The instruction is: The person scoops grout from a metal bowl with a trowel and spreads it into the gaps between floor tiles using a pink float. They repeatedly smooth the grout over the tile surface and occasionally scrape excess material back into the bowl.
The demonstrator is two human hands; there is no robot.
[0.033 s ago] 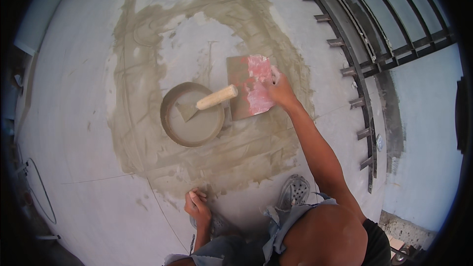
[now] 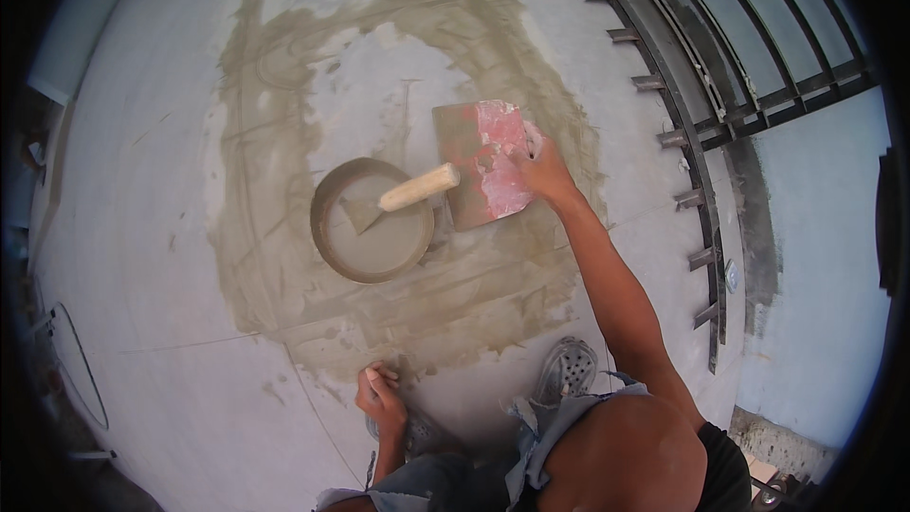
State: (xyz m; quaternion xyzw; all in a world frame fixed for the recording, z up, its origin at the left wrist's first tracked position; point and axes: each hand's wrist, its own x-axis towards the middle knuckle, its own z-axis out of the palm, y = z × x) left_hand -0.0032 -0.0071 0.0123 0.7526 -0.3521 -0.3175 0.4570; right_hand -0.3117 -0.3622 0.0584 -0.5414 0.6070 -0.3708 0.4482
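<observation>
My right hand point(image 2: 547, 166) is closed on the right edge of a flat, square spreader point(image 2: 504, 156). Its face is red and pale pink, with grey-brown filler smeared over the left part. It lies over the floor just right of a round pan point(image 2: 384, 267) with filler in it. A putty knife point(image 2: 417, 188) rests in the pan, blade inside and wooden handle sticking out over the rim toward the spreader. My left hand point(image 2: 380, 393) hangs by my left shoe, fingers curled, with no object visible in it.
Grey-brown filler point(image 2: 284, 303) coats part of the pale panelled floor point(image 2: 142, 256) around the pan. A dark metal frame with short projecting brackets point(image 2: 701, 258) runs along the right. My grey clog point(image 2: 569, 368) stands near the wet patch. A cable point(image 2: 81, 360) loops at far left.
The spreader has tilted slightly and shifted a little, with my right hand moving slightly right and away from me. The pan, putty knife and left hand look the same.
</observation>
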